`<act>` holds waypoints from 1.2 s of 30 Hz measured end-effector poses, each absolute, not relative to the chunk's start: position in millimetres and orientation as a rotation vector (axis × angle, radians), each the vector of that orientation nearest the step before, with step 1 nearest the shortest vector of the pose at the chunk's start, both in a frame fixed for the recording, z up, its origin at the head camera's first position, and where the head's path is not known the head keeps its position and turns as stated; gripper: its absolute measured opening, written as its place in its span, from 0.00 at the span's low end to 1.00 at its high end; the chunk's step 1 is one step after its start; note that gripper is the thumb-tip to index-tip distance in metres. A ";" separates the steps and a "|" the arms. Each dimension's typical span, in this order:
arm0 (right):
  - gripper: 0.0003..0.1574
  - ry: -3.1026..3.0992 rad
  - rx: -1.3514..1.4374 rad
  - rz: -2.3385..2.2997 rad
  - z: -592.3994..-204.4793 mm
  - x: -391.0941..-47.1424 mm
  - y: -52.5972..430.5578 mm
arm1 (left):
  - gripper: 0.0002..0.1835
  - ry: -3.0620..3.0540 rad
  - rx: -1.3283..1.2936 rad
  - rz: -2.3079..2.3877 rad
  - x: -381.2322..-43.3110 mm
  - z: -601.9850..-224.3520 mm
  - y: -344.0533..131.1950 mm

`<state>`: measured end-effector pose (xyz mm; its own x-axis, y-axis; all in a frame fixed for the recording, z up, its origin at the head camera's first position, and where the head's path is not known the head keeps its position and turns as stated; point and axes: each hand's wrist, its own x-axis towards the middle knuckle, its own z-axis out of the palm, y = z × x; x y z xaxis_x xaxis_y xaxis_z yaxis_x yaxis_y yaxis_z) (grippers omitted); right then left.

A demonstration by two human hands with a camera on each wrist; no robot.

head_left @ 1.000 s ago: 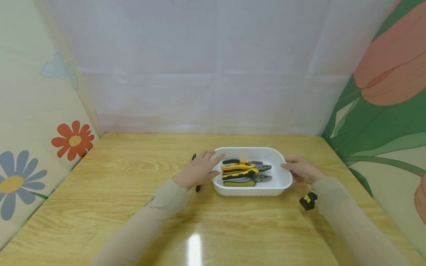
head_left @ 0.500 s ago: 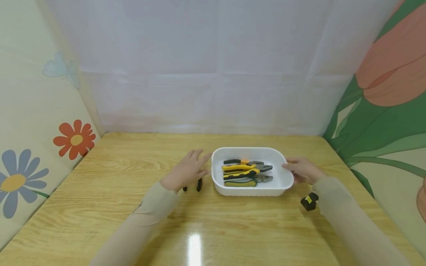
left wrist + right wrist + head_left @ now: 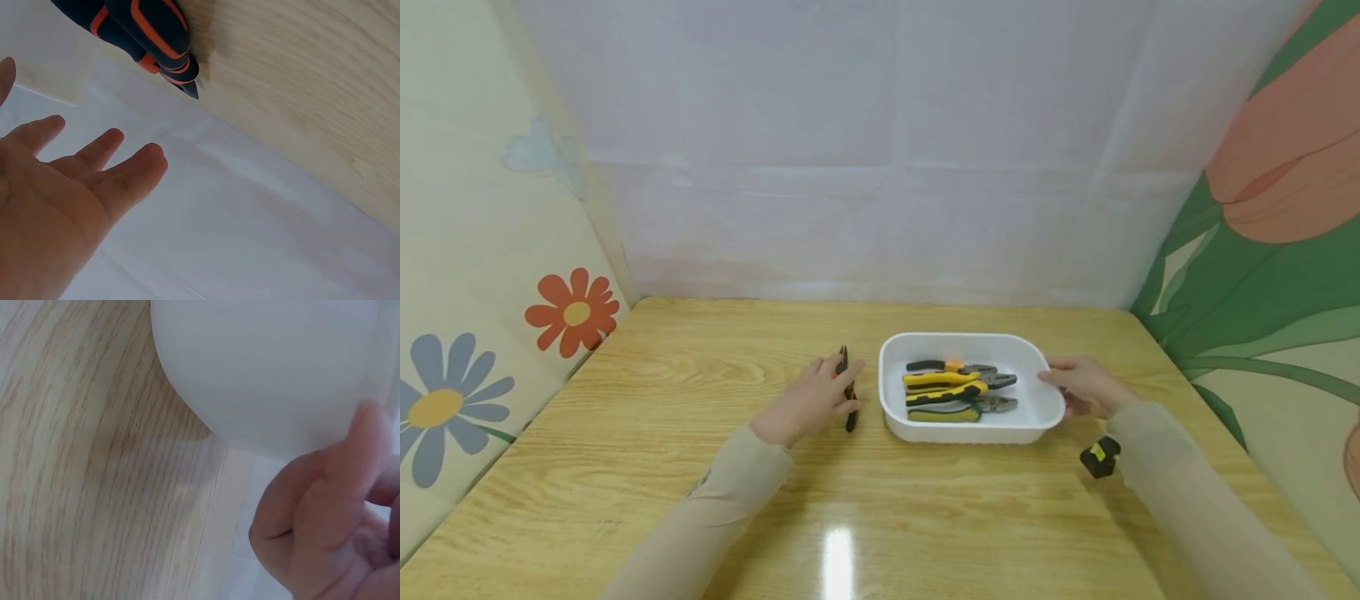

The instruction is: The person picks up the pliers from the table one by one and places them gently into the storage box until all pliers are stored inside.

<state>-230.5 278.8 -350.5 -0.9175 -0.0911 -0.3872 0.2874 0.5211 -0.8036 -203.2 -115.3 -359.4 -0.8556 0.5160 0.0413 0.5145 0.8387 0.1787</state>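
My left hand (image 3: 805,402) reaches over a pair of black-and-red pliers (image 3: 850,392), which lies left of the white plastic bin (image 3: 962,433). In the left wrist view the fingers (image 3: 134,178) are spread and hold nothing, apart from the pliers' handles (image 3: 156,31). My right hand (image 3: 1086,383) pinches the bin's right end; the right wrist view shows the thumb (image 3: 369,434) against its wall (image 3: 269,375). Inside the bin, several pliers lie side by side: black-and-orange pliers (image 3: 928,365) at the back, yellow-and-black ones (image 3: 943,393) midway, green-handled ones (image 3: 943,414) in front.
A small black block with a yellow label (image 3: 1101,457), like a tape measure, lies beside the right sleeve. The wooden table (image 3: 700,358) meets a white sheet (image 3: 760,208) at the back. Flower-painted panels (image 3: 445,250) flank both sides.
My left hand has left the bin's left rim and moved left, over the black-and-red pliers, uncovering more of them. The right hand stays on the bin's right end.
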 end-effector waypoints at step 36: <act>0.37 2.404 0.171 -1.333 -351.2 -231.1 280.1 | 0.41 2.872 0.301 0.309 -211.9 -384.9 -90.3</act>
<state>-231.1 280.1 -351.2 -0.9185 -0.0784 -0.3877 0.2873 0.5412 -0.7902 -211.9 -90.3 -384.9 -0.9507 0.2273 -0.2111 0.1772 0.9565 0.2318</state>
